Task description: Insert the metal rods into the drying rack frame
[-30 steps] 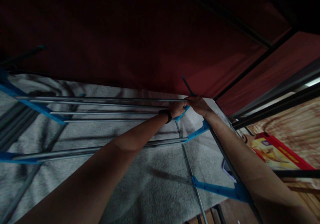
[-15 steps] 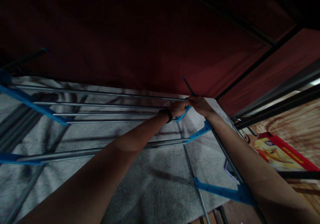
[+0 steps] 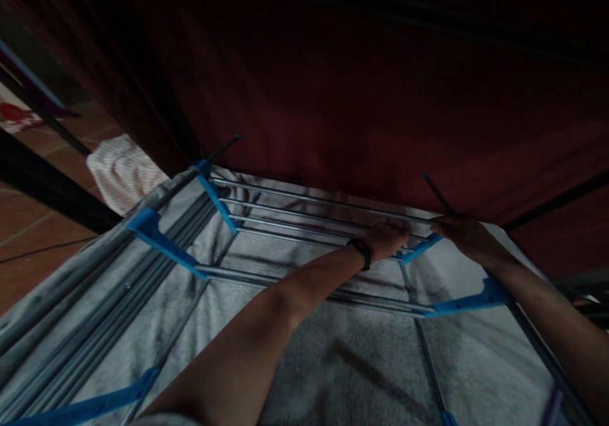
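Note:
A rack of thin metal rods [image 3: 304, 213] with blue plastic connectors [image 3: 421, 249] lies on a grey fabric sheet [image 3: 342, 362]. My left hand [image 3: 387, 239], a dark band on its wrist, is closed over a rod near the far right blue connector. My right hand [image 3: 464, 234] grips the rack's far right corner, where a dark upright rod [image 3: 435, 192] rises. Both forearms reach out from the bottom of the view.
A dark red fabric wall [image 3: 333, 96] stands just behind the rack. More rods with blue brackets [image 3: 157, 239] run along the left side. A pale cloth [image 3: 121, 169] lies on the reddish tiled floor [image 3: 33, 235] at the left.
The view has swung left, so the rack's left end and floor now show. My left hand slid slightly left along the rod, apart from my right hand.

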